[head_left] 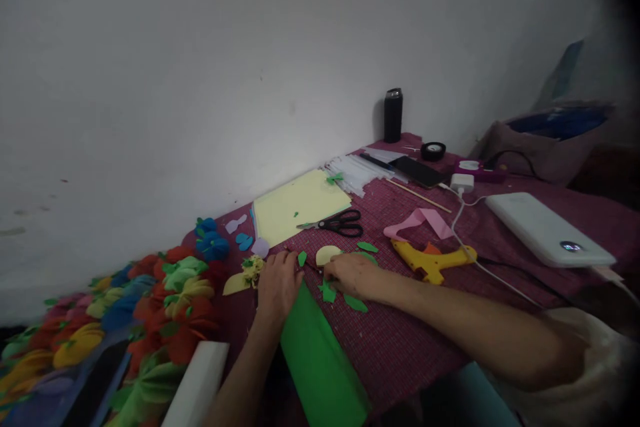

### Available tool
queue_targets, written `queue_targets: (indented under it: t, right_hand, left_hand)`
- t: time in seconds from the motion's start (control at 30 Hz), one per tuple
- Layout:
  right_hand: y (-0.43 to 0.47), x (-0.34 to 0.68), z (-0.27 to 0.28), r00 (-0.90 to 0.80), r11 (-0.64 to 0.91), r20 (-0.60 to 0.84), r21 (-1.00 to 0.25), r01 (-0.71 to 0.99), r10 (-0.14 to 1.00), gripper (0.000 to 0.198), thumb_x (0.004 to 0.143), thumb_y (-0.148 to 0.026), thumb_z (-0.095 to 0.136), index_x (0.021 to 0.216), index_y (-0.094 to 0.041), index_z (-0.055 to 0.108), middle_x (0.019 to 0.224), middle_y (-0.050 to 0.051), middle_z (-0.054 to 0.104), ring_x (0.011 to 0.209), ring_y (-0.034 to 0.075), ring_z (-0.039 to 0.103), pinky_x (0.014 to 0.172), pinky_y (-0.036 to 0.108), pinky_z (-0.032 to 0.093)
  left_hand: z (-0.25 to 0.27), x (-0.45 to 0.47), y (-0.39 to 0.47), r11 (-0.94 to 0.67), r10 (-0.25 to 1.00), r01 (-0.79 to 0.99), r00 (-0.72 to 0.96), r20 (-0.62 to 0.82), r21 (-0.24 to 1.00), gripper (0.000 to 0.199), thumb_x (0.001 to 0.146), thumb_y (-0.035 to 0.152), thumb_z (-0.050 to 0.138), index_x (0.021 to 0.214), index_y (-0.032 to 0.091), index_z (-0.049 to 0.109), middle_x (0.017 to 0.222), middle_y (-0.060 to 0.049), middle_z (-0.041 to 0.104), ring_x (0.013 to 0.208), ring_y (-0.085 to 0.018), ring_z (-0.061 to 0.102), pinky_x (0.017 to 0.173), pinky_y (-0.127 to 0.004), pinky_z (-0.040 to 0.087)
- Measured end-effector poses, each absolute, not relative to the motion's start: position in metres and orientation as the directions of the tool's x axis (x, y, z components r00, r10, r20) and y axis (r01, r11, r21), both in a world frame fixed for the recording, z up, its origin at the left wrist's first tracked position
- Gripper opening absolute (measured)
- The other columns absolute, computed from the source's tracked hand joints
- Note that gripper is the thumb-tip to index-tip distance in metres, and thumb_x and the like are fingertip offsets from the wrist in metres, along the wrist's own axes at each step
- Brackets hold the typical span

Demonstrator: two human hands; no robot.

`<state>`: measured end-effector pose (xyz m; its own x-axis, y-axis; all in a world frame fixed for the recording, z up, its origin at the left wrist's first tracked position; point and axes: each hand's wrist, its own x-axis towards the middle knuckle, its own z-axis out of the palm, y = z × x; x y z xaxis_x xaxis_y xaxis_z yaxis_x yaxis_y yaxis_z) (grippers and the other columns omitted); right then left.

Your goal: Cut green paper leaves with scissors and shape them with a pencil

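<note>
My left hand is closed with its fingers bent down, just above the top end of a long green sheet. A ruffled pale-yellow flower pokes out on its left side. A thin dark stem shows between my two hands, partly hidden by the fingers. My right hand is pinched at the stem's right end; what its fingertips hold is hidden. Green paper leaf pieces lie around it, and a pale-yellow half-round piece sits just beyond its fingers.
Black-handled scissors lie beside a pale-yellow paper stack. A yellow glue gun, pink ribbon, white power bank and cables occupy the right. Colourful paper flowers crowd the left. A black can stands by the wall.
</note>
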<state>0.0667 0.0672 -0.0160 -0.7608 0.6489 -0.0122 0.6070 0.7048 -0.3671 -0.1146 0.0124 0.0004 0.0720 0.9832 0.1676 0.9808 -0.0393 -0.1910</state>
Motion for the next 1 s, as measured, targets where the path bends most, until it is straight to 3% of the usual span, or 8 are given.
queue_targets:
  t: [0.17, 0.37, 0.5, 0.63, 0.73, 0.87, 0.93, 1.0]
  right_hand:
    - [0.068, 0.070, -0.016, -0.760, 0.691, 0.042, -0.453, 0.564, 0.648, 0.019, 0.074, -0.018, 0.060, 0.088, -0.022, 0.071, 0.091, 0.005, 0.071, 0.084, 0.022, 0.064, 0.066, 0.025, 0.041]
    - [0.078, 0.087, 0.005, -0.797, 0.682, 0.099, -0.587, 0.437, 0.596, 0.008, 0.066, -0.021, 0.068, 0.074, -0.020, 0.070, 0.077, 0.000, 0.069, 0.070, 0.015, 0.061, 0.056, 0.020, 0.036]
    - [0.097, 0.105, 0.019, -0.719, 0.600, 0.146, -0.675, 0.429, 0.679, 0.011, 0.073, -0.018, 0.061, 0.080, -0.017, 0.069, 0.071, 0.000, 0.068, 0.062, 0.012, 0.058, 0.054, 0.019, 0.036]
    - [0.111, 0.112, 0.023, -0.595, 0.527, 0.222, -0.747, 0.406, 0.772, 0.018, 0.082, -0.022, 0.051, 0.088, -0.014, 0.067, 0.076, 0.002, 0.067, 0.066, 0.012, 0.057, 0.057, 0.021, 0.037]
    - [0.112, 0.108, 0.018, -0.569, 0.511, 0.248, -0.778, 0.365, 0.784, 0.017, 0.081, -0.024, 0.053, 0.085, -0.015, 0.067, 0.074, 0.001, 0.066, 0.065, 0.011, 0.055, 0.058, 0.021, 0.037]
    - [0.109, 0.105, 0.014, -0.591, 0.499, 0.246, -0.808, 0.312, 0.768, 0.018, 0.082, -0.023, 0.052, 0.088, -0.014, 0.067, 0.071, 0.001, 0.065, 0.062, 0.011, 0.054, 0.057, 0.021, 0.037]
    - [0.107, 0.105, 0.016, -0.624, 0.500, 0.239, -0.819, 0.282, 0.744, 0.019, 0.082, -0.019, 0.051, 0.091, -0.014, 0.067, 0.073, 0.001, 0.065, 0.062, 0.010, 0.054, 0.057, 0.020, 0.038]
    - [0.104, 0.105, 0.019, -0.680, 0.506, 0.221, -0.824, 0.253, 0.699, 0.019, 0.079, -0.015, 0.052, 0.090, -0.013, 0.068, 0.072, 0.000, 0.065, 0.061, 0.010, 0.054, 0.056, 0.019, 0.039]
  left_hand:
    - [0.000, -0.109, 0.026, -0.076, 0.986, 0.959, 0.112, 0.121, -0.271, 0.012, 0.085, 0.019, 0.053, 0.094, 0.018, 0.061, 0.092, -0.007, 0.064, 0.091, -0.024, 0.056, 0.076, -0.032, 0.040]
    - [0.001, -0.101, 0.015, -0.034, 0.982, 0.952, 0.088, 0.166, -0.304, 0.018, 0.090, 0.017, 0.044, 0.086, 0.017, 0.061, 0.085, -0.007, 0.064, 0.086, -0.024, 0.056, 0.073, -0.033, 0.038]
    - [0.005, -0.082, -0.011, -0.011, 0.974, 0.958, 0.074, 0.212, -0.286, 0.018, 0.090, 0.018, 0.043, 0.087, 0.018, 0.061, 0.088, -0.008, 0.063, 0.088, -0.025, 0.054, 0.076, -0.035, 0.037]
    - [-0.002, -0.052, -0.032, -0.133, 0.975, 0.967, 0.167, 0.149, -0.215, 0.018, 0.089, 0.016, 0.044, 0.083, 0.019, 0.061, 0.082, -0.006, 0.063, 0.083, -0.025, 0.054, 0.072, -0.035, 0.039]
    - [-0.008, -0.036, -0.039, -0.189, 0.975, 0.978, 0.197, 0.102, -0.085, 0.017, 0.088, 0.017, 0.046, 0.084, 0.018, 0.062, 0.083, -0.007, 0.064, 0.083, -0.025, 0.055, 0.074, -0.035, 0.040]
    - [-0.001, -0.042, -0.043, -0.218, 0.974, 0.926, 0.189, 0.121, 0.309, 0.017, 0.081, 0.032, 0.058, 0.089, 0.019, 0.065, 0.086, -0.005, 0.067, 0.084, -0.023, 0.058, 0.077, -0.035, 0.042]
    - [0.009, -0.055, -0.041, -0.130, 0.987, 0.849, 0.063, 0.146, 0.512, 0.017, 0.081, 0.031, 0.052, 0.081, 0.019, 0.065, 0.081, -0.004, 0.067, 0.078, -0.021, 0.059, 0.071, -0.031, 0.043]
    - [0.019, -0.066, -0.037, 0.031, 0.968, 0.704, -0.197, 0.153, 0.710, 0.022, 0.082, 0.034, 0.047, 0.085, 0.019, 0.063, 0.076, -0.003, 0.065, 0.069, -0.018, 0.058, 0.060, -0.027, 0.042]
